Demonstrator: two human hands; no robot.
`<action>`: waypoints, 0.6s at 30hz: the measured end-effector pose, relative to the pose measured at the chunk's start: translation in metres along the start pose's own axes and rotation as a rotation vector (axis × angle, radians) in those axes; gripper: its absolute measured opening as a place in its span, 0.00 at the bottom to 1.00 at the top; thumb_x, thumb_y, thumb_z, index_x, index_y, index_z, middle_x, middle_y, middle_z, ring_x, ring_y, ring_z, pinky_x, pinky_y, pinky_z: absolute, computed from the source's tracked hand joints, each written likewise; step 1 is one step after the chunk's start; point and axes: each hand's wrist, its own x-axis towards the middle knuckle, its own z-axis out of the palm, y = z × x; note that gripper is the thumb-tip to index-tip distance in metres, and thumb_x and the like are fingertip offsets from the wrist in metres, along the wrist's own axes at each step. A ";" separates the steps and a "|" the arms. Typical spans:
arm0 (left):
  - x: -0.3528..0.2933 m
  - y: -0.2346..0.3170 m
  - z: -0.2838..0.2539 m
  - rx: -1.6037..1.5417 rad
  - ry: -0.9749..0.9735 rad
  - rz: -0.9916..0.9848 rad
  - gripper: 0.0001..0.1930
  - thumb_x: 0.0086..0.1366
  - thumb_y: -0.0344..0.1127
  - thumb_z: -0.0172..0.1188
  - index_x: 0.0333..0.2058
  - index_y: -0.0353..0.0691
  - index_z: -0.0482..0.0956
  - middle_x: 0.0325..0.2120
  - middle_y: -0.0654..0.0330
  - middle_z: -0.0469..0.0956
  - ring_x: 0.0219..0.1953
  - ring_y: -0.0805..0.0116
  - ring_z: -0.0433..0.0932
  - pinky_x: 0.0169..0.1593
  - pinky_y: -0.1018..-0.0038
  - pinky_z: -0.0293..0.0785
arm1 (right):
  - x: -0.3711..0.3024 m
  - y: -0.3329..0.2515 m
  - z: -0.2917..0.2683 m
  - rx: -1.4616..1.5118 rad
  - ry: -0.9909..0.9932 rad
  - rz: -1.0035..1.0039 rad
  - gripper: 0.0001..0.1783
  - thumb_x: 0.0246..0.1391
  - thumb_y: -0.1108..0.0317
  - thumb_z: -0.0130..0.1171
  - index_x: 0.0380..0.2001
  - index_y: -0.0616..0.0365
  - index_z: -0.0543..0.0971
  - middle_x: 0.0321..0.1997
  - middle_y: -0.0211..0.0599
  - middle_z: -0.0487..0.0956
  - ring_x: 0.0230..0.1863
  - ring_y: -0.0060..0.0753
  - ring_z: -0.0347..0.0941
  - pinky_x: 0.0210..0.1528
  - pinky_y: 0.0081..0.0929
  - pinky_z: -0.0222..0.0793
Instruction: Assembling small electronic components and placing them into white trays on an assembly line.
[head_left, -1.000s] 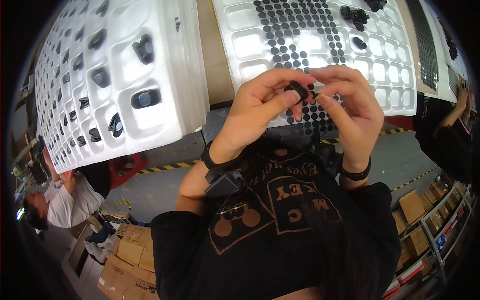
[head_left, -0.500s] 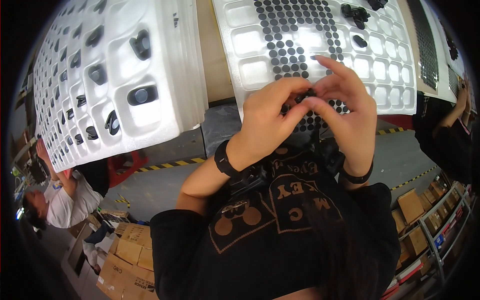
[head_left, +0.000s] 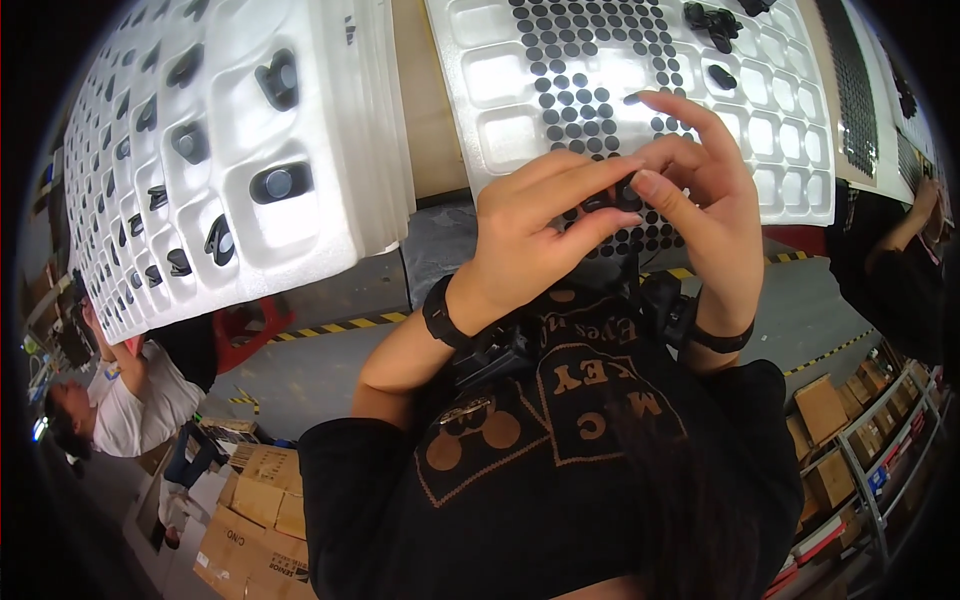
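Note:
My left hand [head_left: 535, 215] pinches a small black moulded part [head_left: 627, 194] between thumb and fingers, above the near edge of a white compartment tray [head_left: 508, 140]. My right hand [head_left: 712, 190] meets it from the other side, thumb and a finger closed at the part. The fingers partly hide the part's shape. My right index finger stretches away from it, with something small and dark [head_left: 633, 97] at its tip, too small to name. Beneath both hands, a sheet of round black discs [head_left: 572, 113] lies over the tray, with some spots bare.
On the left, a tilted stack of white moulded trays [head_left: 345, 215] holds black parts in its pockets. More black parts [head_left: 712, 25] lie at the far right of the tray. Co-workers [head_left: 150, 395] are on both sides. Cardboard boxes [head_left: 250, 530] and a shelf rack [head_left: 865, 450] stand behind.
The right hand has shifted slightly right and its index finger has risen away from me. The left fingers have straightened over the black part, which shows more now.

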 end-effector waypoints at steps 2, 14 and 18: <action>-0.002 -0.002 -0.001 -0.013 0.019 0.004 0.20 0.42 0.21 0.62 0.38 0.35 0.75 0.26 0.59 0.74 0.27 0.76 0.71 0.28 0.83 0.66 | 0.000 0.007 0.004 -0.029 0.066 -0.103 0.17 0.43 0.79 0.54 0.40 0.61 0.70 0.27 0.32 0.75 0.30 0.19 0.70 0.33 0.14 0.66; -0.014 -0.014 -0.007 0.099 0.112 0.057 0.18 0.41 0.24 0.64 0.35 0.35 0.76 0.23 0.59 0.75 0.21 0.78 0.70 0.22 0.85 0.63 | -0.009 0.031 0.026 -0.324 0.226 -0.440 0.05 0.38 0.83 0.56 0.24 0.66 0.74 0.32 0.40 0.75 0.31 0.28 0.72 0.32 0.17 0.69; -0.016 -0.017 -0.009 0.122 0.102 0.053 0.17 0.40 0.24 0.65 0.34 0.35 0.77 0.23 0.59 0.75 0.20 0.78 0.70 0.21 0.85 0.63 | -0.009 0.034 0.028 -0.384 0.211 -0.458 0.05 0.38 0.82 0.56 0.24 0.65 0.74 0.32 0.40 0.75 0.31 0.28 0.72 0.32 0.17 0.69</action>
